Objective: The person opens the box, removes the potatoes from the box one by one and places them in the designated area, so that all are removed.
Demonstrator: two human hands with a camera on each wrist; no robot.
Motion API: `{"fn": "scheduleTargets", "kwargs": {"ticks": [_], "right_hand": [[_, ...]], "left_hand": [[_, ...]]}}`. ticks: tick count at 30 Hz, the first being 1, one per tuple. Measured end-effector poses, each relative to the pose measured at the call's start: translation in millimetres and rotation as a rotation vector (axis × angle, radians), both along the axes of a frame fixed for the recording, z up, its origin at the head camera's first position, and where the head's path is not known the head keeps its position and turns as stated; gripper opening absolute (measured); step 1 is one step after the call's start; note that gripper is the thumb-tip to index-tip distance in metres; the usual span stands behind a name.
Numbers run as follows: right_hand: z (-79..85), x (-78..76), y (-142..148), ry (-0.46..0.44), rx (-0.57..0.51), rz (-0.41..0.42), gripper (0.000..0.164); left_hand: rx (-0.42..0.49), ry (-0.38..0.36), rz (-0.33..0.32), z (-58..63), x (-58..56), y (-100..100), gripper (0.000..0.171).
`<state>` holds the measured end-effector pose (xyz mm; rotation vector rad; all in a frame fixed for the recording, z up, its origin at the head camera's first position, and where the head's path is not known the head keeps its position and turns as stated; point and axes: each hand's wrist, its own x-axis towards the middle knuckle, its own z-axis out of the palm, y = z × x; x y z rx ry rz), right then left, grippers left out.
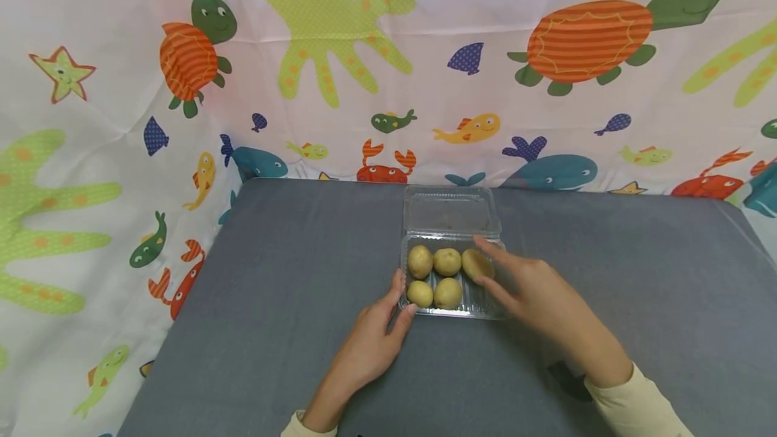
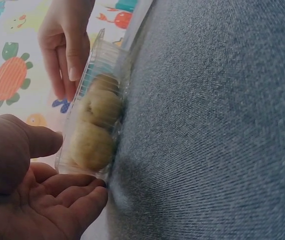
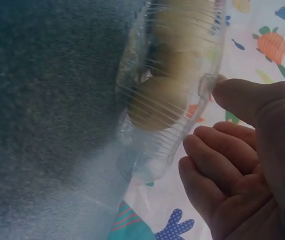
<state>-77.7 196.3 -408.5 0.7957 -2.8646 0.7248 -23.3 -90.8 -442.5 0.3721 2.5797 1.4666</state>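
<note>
A clear plastic clamshell container [image 1: 452, 312] lies on the grey cloth with its lid [image 1: 449, 211] folded back. Several small yellow potatoes [image 1: 448, 293] sit inside in two rows; the potato at the back right [image 1: 476, 266] is partly covered by my right hand. My left hand [image 1: 370, 342] holds the near left corner, thumb at the rim and fingers along the end wall, as the left wrist view also shows. Over the container's right side is my right hand [image 1: 537, 295], fingers loosely bent and nothing gripped. In the right wrist view its thumb [image 3: 237, 95] is at the rim.
Grey cloth [image 1: 291, 241] covers the table around the container. Behind and to the left hangs a white curtain [image 1: 340, 133] printed with sea animals. A small dark object [image 1: 569, 381] shows beside my right wrist.
</note>
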Motion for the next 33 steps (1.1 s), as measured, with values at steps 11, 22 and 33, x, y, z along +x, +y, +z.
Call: {"fn": "scheduleTargets", "kwargs": {"ticks": [11, 22, 33], "right_hand": [[-14.3, 3.3, -4, 0.14, 0.054, 0.01, 0.065], [-15.8, 4.5, -9, 0.15, 0.119, -0.003, 0.063], [-10.5, 4.3, -13, 0.11, 0.168, -0.025, 0.064]], "left_hand": [[0.0, -0.018, -0.003, -0.4, -0.8, 0, 0.068], [0.002, -0.023, 0.002, -0.6, 0.0, 0, 0.068], [-0.002, -0.014, -0.001, -1.6, -0.4, 0, 0.069]]}}
